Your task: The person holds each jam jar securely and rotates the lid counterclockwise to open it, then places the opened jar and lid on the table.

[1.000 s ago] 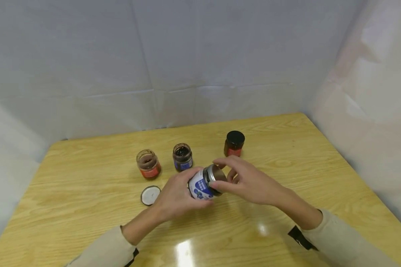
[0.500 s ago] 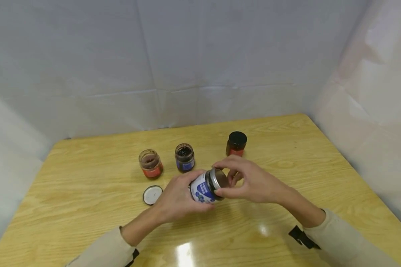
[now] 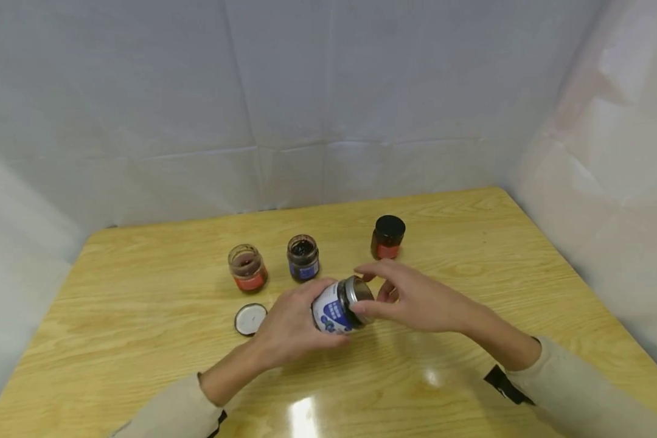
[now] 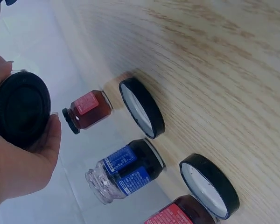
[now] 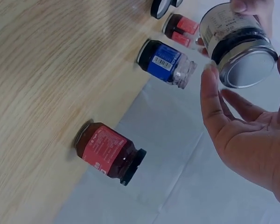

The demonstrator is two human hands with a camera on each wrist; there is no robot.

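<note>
In the head view my left hand point(image 3: 292, 325) grips a jar point(image 3: 331, 310) with a white and blue label showing blueberries, tilted above the table. The left wrist view shows the dark round base of the jar point(image 4: 22, 109) between thumb and fingers. A silver lid point(image 5: 249, 67) covers its mouth, pointing toward my right hand point(image 3: 416, 298). Thumb and fingers of the right hand curve round the lid's rim, the fingertips right at its edge. Behind the hands stand an open red-labelled jar point(image 3: 249, 280) and an open blue-labelled jar point(image 3: 303, 271).
A closed red-labelled jar point(image 3: 387, 240) with a black cap stands farther back at the right. One loose lid point(image 3: 250, 319) lies inside up by the left hand; another black-rimmed lid point(image 4: 142, 107) shows in the left wrist view. Pale sheeting point(image 3: 285, 91) hangs behind the table.
The right hand's fingers closed in on the silver lid, then loosened slightly, the index finger lifting from the rim. The left hand keeps its grip on the jar; the standing jars have not moved.
</note>
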